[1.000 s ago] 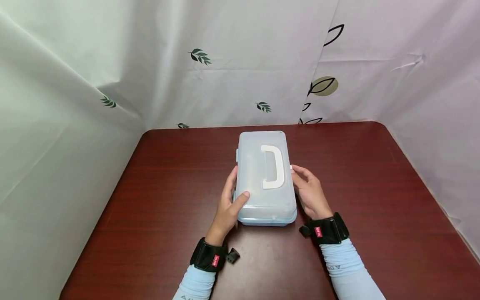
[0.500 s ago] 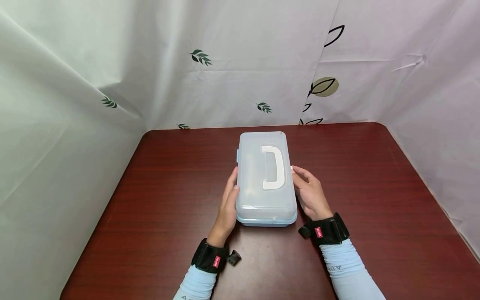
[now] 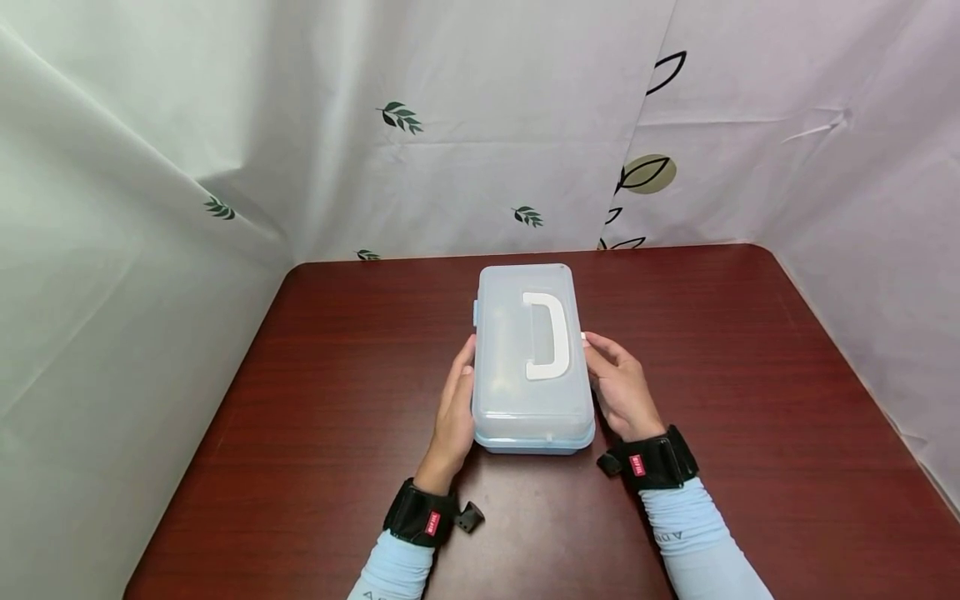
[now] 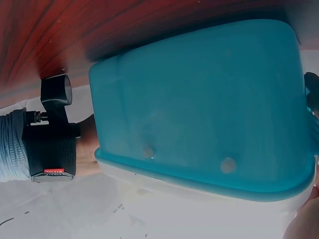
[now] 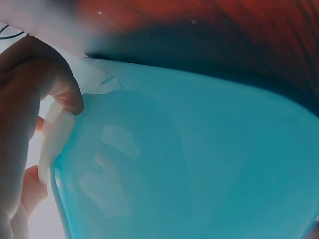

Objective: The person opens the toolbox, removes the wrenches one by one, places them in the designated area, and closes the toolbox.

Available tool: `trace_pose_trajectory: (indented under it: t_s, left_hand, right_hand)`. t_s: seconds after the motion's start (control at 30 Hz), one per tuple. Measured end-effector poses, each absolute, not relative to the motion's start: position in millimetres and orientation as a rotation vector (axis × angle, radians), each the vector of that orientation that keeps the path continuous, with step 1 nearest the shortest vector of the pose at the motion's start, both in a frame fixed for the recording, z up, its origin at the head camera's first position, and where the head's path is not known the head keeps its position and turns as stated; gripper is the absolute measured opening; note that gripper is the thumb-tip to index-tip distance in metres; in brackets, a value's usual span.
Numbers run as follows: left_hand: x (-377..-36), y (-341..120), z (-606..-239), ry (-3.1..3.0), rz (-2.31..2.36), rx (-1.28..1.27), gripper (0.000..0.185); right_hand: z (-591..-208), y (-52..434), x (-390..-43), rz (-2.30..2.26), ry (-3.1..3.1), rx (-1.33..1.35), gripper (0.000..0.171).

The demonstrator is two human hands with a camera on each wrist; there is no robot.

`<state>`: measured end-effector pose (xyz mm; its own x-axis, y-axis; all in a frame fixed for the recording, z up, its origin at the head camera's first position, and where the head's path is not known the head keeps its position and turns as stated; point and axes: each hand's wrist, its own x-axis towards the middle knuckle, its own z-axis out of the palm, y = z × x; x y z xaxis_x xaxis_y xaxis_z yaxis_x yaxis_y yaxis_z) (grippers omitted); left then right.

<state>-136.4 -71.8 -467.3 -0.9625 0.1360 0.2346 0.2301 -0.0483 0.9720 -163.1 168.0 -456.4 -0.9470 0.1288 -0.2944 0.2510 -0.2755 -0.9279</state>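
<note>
Box (image 3: 532,358) shut on table (image 3: 750,400), lid not yet lifted. Left hand (image 3: 454,412) flat against side; right hand (image 3: 622,387) pinching latch edge.

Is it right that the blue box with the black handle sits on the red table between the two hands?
Not quite. The handle is white, not black; the head view shows it on the lid. The rest holds: the blue box sits on the red table, with the left hand at one side and the right hand at the other.
</note>
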Motion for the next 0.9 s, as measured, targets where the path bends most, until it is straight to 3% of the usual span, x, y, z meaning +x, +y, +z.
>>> trace_pose_trajectory:
  t_s: [0.9]
  left_hand:
    - [-137.4, -72.3, -467.6, -2.101, -2.216, -0.437, 0.051]
  right_hand:
    - [-459.5, 167.1, -163.7, -2.255, 2.062, 0.414, 0.054]
